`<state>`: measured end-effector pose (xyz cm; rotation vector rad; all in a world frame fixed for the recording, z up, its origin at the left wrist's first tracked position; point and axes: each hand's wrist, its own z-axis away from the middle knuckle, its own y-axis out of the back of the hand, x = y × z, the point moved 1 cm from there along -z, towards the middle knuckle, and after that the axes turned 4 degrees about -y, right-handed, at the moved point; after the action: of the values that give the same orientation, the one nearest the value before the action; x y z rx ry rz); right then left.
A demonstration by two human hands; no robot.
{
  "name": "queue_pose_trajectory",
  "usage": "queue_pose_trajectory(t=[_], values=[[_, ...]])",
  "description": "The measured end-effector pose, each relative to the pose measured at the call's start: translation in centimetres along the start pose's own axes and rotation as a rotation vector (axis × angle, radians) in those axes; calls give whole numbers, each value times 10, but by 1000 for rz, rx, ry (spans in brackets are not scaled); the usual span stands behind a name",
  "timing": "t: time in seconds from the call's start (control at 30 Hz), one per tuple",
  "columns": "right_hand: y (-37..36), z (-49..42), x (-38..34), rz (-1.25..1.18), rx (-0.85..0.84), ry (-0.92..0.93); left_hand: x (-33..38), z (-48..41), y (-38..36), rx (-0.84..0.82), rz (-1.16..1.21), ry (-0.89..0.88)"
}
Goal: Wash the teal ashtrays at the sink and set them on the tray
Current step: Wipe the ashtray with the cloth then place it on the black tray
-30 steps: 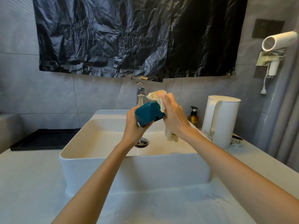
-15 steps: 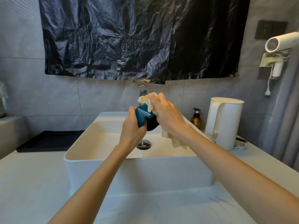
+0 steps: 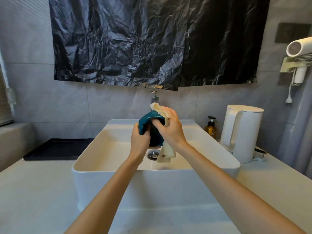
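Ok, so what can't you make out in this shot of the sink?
Head view only:
- Ashtray inside: covered by the right hand and the cloth.
- Faucet spout: behind the cloth and ashtray, so whether water runs cannot be told.
- Tray right end: behind the sink.
- Bottle label: too small to read.

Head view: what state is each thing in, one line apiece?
Ashtray: tilted, held over the sink.
Left hand: grips the ashtray.
Right hand: holds the cloth against the ashtray.
Tap: no water seen running.
Tray: no ashtray on it.
Kettle: upright, lid shut.
Hair dryer: hung in its wall holder.
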<state>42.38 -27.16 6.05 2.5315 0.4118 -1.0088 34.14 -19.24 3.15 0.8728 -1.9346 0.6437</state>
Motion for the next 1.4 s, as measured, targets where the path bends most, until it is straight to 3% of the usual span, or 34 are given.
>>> queue_pose_trajectory(t=[0.17, 0.27, 0.33, 0.43, 0.63, 0.77, 0.83, 0.97, 1.1, 1.23, 1.33, 1.4], values=[[12, -6, -13, 485, -300, 429, -4, 1, -2, -63, -216, -40], [13, -6, -17, 657, -278, 514, -3, 3, -7, -85, -269, -46], [13, -5, -15, 537, -184, 448, -2, 4, -7, -75, -233, -30], [9, -4, -5, 243, -11, 185, -1, 3, -5, -69, -173, -13], [-14, 9, -3, -265, 178, -258, 5, 2, -2, 12, 36, 79], [-20, 19, -2, -299, 65, -293, 4, -2, 3, 102, 187, 205], [-9, 18, 1, -149, -18, -295, 3, -3, 6, 126, 257, 288], [23, 2, -1, 140, 40, -123, 3, -2, 8, 75, 362, 441], [32, -13, -31, 62, 79, 49, 3, -1, 6, -15, 394, 504], [12, -14, -39, -5, 62, 85, -2, -4, 4, -38, 335, 440], [5, -10, -22, 427, -24, 345, -5, -5, 4, -19, 181, 444], [10, -8, -17, 679, -31, 468, -8, -6, 3, -51, 198, 450]])
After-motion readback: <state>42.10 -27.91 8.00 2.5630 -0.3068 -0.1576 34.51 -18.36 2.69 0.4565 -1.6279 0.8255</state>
